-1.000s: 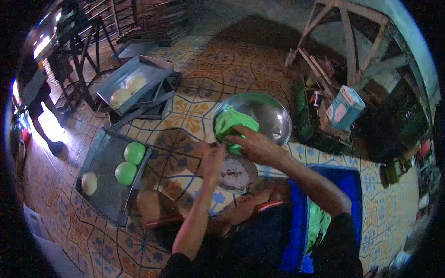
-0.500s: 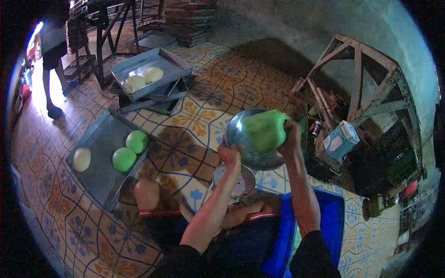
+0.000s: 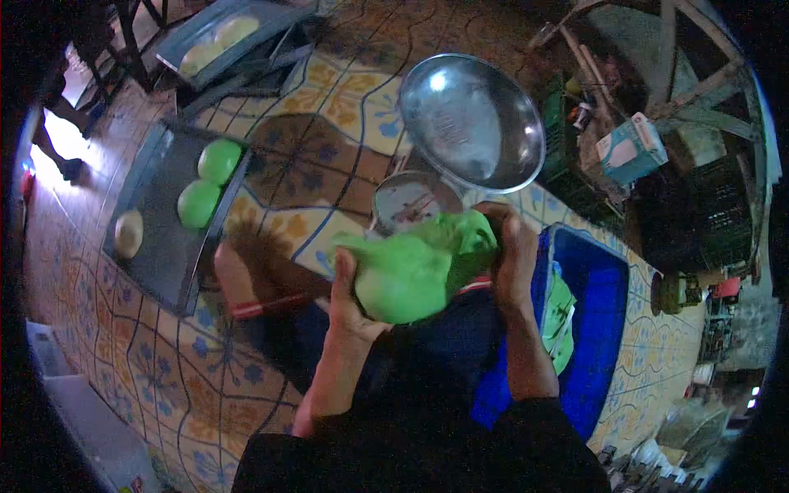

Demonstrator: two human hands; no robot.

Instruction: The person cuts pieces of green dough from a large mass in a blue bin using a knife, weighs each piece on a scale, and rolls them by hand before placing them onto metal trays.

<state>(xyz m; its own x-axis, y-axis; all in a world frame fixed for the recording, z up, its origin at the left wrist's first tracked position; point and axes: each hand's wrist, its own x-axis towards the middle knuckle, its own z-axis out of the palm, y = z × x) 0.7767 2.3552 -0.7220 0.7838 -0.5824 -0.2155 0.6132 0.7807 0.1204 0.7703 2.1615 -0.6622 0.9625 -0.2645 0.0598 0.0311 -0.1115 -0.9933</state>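
A soft lump of green dough (image 3: 403, 279) is stretched between my two hands above my lap. My left hand (image 3: 349, 308) cups its left side, thumb up. On the other end, the fingers of my right hand (image 3: 514, 255) are curled round a folded edge. Just beyond the dough are a shiny metal bowl (image 3: 472, 123), its inside bare of dough, and a round pan-like thing (image 3: 411, 201) partly hidden by the dough. More green dough (image 3: 559, 324) lies in the blue crate (image 3: 604, 329) at my right.
To the left, a metal tray (image 3: 156, 263) bears two green dough balls (image 3: 219, 162) and a pale one (image 3: 128, 233). Another tray (image 3: 267, 25) with pale dough stands farther back. A carton (image 3: 633, 152) and wooden frame (image 3: 707, 119) are at right. A person's leg (image 3: 62, 144) shows far left.
The green dough has come out of the bowl and toward me, now in both hands. My left hand has let go of the bowl. The view has tilted downward.
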